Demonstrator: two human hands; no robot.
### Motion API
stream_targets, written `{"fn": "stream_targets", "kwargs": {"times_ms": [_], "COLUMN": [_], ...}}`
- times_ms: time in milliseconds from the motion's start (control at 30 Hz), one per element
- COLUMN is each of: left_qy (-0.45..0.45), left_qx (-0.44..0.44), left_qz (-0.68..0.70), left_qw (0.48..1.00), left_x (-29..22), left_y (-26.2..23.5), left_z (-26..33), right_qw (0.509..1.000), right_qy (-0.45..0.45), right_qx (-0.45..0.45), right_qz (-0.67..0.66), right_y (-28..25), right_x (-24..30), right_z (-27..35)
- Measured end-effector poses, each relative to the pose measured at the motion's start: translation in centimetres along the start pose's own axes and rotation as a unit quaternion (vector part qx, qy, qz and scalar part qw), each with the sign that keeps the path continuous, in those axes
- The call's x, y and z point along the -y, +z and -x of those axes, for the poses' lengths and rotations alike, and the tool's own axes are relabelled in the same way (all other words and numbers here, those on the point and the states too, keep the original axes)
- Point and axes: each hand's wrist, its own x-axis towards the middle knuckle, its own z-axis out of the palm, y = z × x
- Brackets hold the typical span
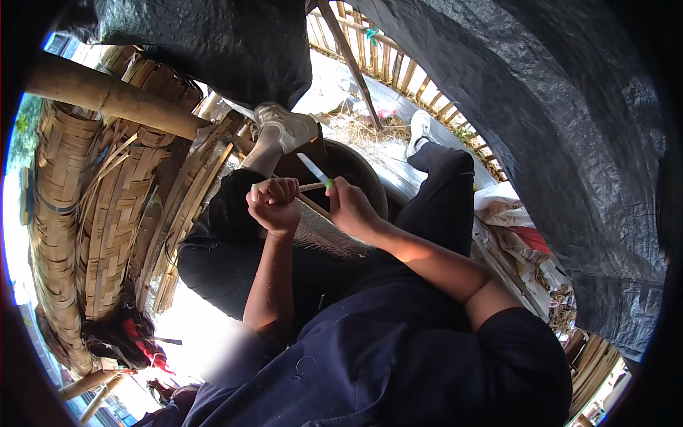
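My right hand (pixel 350 208) is closed round the green handle of a small knife (pixel 313 168), whose pale blade points up and to the left. Beside it, on the left, my left hand (pixel 274 205) is curled into a fist. A thin pale strip (pixel 311 187), apparently bamboo, runs from that fist toward the knife hand. Its far end is lost behind my right fingers. Another narrow strip (pixel 314 206) slants below it, over my lap. Beyond both hands sits a dark round tub (pixel 366 167) between my legs.
Rolled woven bamboo mats (pixel 67 206) stand at the left under a thick bamboo pole (pixel 117 96). Dark plastic sheeting (pixel 569 128) hangs at the right and overhead. A slatted bamboo fence (pixel 395 64) stands at the back. White sacks (pixel 501 203) lie on the right.
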Motion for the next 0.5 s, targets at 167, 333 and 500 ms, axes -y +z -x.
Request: {"fn": "stream_targets", "kwargs": {"times_ms": [167, 333, 500], "left_qy": [0.033, 0.018, 0.018], "left_qx": [0.017, 0.011, -0.067], "left_qz": [0.041, 0.042, 0.048], "left_qw": [0.998, 0.999, 0.996], "left_x": [0.3, -0.1, 0.0], "left_y": [1.3, 0.4, -0.6], "left_z": [-0.4, -0.8, -1.0], "right_qw": [0.999, 0.996, 0.991], "right_qy": [-0.039, -0.077, -0.059], "right_qx": [-0.015, 0.018, -0.008], "right_qz": [-0.025, 0.049, 0.124], "right_y": [0.6, 1.2, 2.9], "right_x": [1.0, -0.3, -9.6], "right_z": [1.1, 0.6, -0.8]}}
